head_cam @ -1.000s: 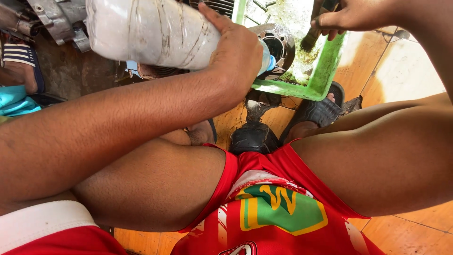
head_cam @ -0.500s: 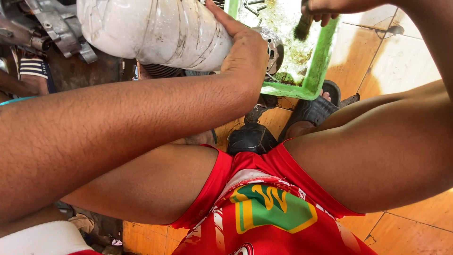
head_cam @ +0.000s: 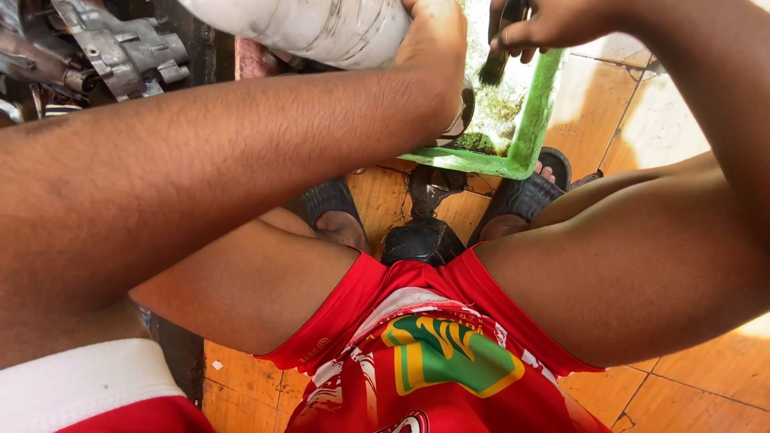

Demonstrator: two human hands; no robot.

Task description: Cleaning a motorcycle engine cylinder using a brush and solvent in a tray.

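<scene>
My left hand (head_cam: 433, 48) grips a large cloudy white plastic bottle (head_cam: 321, 28), tilted on its side over a green tray (head_cam: 521, 152). A dark round metal part (head_cam: 464, 108) shows just under that hand. At the top of the head view, my right hand (head_cam: 553, 24) holds a dark brush (head_cam: 497, 60) with its bristles pointing down into the tray. The tray holds wet dirty liquid and dark grime near its front edge.
Grey metal engine parts (head_cam: 120, 48) lie at the top left. My bare knees and red shorts fill the lower view; my feet wear black sandals (head_cam: 525, 196). A black rounded object (head_cam: 423, 239) sits between my feet on the orange tiled floor (head_cam: 690, 393).
The view has shifted closer and lower. My left hand with the bottle has moved up toward the top edge. My right hand now shows the brush over the tray.
</scene>
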